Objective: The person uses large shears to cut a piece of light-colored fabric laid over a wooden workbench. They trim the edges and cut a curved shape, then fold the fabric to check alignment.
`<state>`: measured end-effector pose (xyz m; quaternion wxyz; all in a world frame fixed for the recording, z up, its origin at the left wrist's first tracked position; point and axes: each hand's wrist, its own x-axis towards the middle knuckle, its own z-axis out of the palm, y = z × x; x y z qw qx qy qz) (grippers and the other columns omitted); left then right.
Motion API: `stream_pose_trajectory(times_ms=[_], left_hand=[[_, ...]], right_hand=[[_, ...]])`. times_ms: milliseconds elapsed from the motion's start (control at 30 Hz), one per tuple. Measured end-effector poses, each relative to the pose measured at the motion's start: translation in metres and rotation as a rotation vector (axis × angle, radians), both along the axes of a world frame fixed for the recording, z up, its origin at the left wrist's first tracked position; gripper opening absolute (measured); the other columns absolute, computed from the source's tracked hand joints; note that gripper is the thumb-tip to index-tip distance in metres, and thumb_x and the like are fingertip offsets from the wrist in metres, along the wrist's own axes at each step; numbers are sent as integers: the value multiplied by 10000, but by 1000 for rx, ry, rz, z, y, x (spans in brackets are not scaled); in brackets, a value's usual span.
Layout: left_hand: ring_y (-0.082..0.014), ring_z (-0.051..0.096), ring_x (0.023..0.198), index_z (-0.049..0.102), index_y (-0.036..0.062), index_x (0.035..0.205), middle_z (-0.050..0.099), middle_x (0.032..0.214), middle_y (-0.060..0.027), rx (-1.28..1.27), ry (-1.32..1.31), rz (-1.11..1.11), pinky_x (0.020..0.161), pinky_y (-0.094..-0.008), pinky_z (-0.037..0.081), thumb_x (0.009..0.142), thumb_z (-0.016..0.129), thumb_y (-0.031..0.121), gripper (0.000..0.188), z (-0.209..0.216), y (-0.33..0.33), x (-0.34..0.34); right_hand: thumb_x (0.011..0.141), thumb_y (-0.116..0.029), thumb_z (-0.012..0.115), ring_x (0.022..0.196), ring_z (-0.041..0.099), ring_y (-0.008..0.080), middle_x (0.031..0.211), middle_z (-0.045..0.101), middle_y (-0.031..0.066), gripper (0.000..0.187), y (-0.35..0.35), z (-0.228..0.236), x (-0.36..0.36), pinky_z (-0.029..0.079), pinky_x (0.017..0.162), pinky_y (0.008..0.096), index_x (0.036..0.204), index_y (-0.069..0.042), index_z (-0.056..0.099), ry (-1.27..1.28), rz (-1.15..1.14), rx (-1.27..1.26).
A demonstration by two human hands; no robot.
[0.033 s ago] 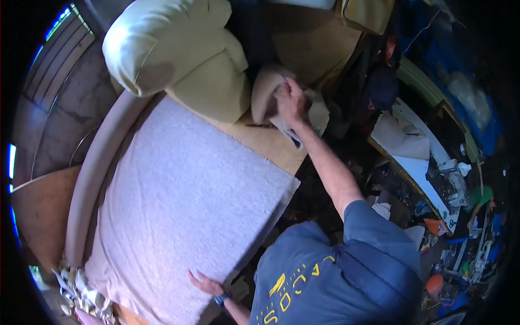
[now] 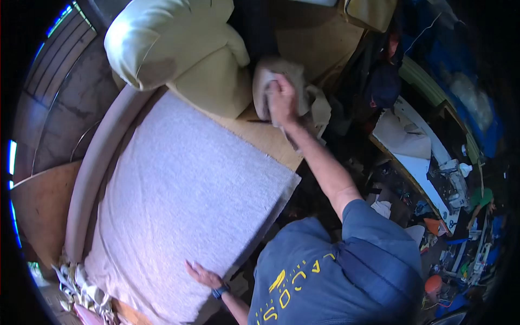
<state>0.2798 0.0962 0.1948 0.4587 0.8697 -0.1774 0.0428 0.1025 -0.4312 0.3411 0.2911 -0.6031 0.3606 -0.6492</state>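
My left hand [image 2: 204,274], with a dark watch at the wrist, lies with fingers stretched out near the front edge of a large pale grey fabric [image 2: 189,189]. The fabric is spread over a broad padded panel. Farther off, my right hand [image 2: 284,101] is closed on a bunched beige cloth [image 2: 295,73]. Part of this cloth hangs down beside the hand, and my fingers hide some of it. It lies by the end of a bare wooden board [image 2: 265,142] at the fabric's far edge.
A cream padded cushion [image 2: 168,43] stands at the far left of the panel. Along its left side curves a beige padded roll [image 2: 97,162]. Scraps of cloth [image 2: 86,292] pile up at the lower left. A cluttered workbench [image 2: 414,162] with a sewing machine [image 2: 455,179] stands at right.
My right hand has shifted slightly left and nearer, and the beige cloth has changed its folds under it. My left hand stays almost in place.
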Motion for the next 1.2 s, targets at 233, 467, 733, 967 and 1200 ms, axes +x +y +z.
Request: stream_pose_trajectory(times_ms=[233,467,733,967,1200], left_hand=[[-305,469,1258,306,20,1439,412,1427,-167,-713,343,-193,1064,-451,358,1003,373,444,612,56,-48,7],[-200,646,979,483,43,1334,637,1153,-120,-502,917,25,824,-324,510,967,529,265,432,-14,77,46],[-166,645,893,597,-9,1187,671,1046,-100,-310,298,308,777,-263,500,950,563,125,274,-43,213,93],[-267,608,1013,599,-29,1160,605,1156,-193,355,-115,978,870,-336,489,834,687,207,412,-61,277,249],[-177,587,787,642,-52,971,662,862,-132,-224,286,623,753,-319,464,848,673,207,289,-52,245,254]], right_hand=[[895,-163,538,1136,500,282,1150,562,123,234,278,33,137,351,1048,441,1103,-87,616,355,1043,-830],[875,-267,578,843,631,349,839,660,153,204,335,-151,111,487,783,462,893,-82,661,1052,1311,-142],[878,-193,609,934,641,325,979,677,153,203,384,-143,58,504,818,396,973,-27,679,1162,1118,341],[871,-154,628,903,658,320,949,681,170,188,425,-141,50,516,802,389,976,-6,677,1025,1121,228],[879,-165,636,849,674,267,920,693,157,207,424,-144,42,518,767,353,999,-1,680,1011,1063,362]])
